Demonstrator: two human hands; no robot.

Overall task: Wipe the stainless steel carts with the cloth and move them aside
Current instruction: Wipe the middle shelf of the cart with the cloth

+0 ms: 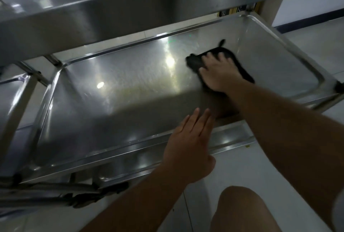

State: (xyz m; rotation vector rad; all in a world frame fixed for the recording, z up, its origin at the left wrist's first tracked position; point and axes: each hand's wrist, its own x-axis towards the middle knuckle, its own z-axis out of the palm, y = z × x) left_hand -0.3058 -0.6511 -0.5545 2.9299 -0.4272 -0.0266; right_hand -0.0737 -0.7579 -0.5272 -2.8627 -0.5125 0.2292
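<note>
You are midway through wiping a cart (130, 90): your right hand (218, 74) presses the black cloth (195, 62) flat on the middle shelf, toward its far right corner, fingers (210, 57) straight and slightly spread on top of the fabric. Your left hand (189, 142) rests on the shelf's near rim, fingers straight and close together, gripping nothing. Judging by the streaky sheen over the left and centre of the shelf, that stretch looks already wiped; the right end and its corners seem still to do. The top shelf (93, 8) above gleams, but you cannot tell whether it is finished. A lower shelf (230, 135) shows under the near rim. A second cart (16, 90) stands just beside, off the left edge. Nothing looks moved aside yet. No brand, label or writing can be read; small markings beyond the far right corner are too blurred.
</note>
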